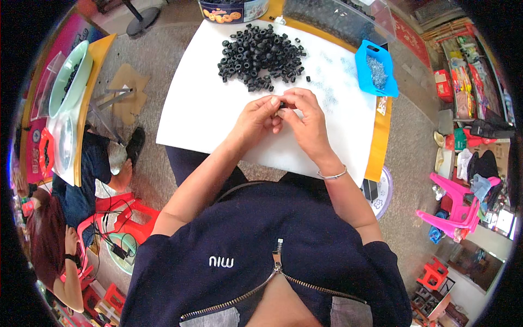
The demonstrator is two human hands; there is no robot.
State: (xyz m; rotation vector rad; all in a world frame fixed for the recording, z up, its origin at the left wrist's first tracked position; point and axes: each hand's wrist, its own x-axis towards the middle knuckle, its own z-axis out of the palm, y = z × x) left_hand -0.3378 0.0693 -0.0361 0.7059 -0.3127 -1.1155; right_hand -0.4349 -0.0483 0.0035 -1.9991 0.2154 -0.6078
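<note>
My left hand [257, 115] and my right hand [306, 121] meet over the white sheet [207, 103] on the table. Together their fingertips pinch a small black ring-shaped part [281, 106]; most of it is hidden by the fingers. A silver bangle sits on my right wrist. Just beyond the hands lies a heap of several black ring parts [260, 56]. A blue scoop tray [375, 68] with small silvery metal pieces rests at the sheet's far right.
A round tin [231, 10] stands at the table's far edge beside a clear plastic box [348, 16]. Another person sits at the left by a table with bowls [68, 82]. Red stools and pink plastic chairs [455, 210] stand on the floor.
</note>
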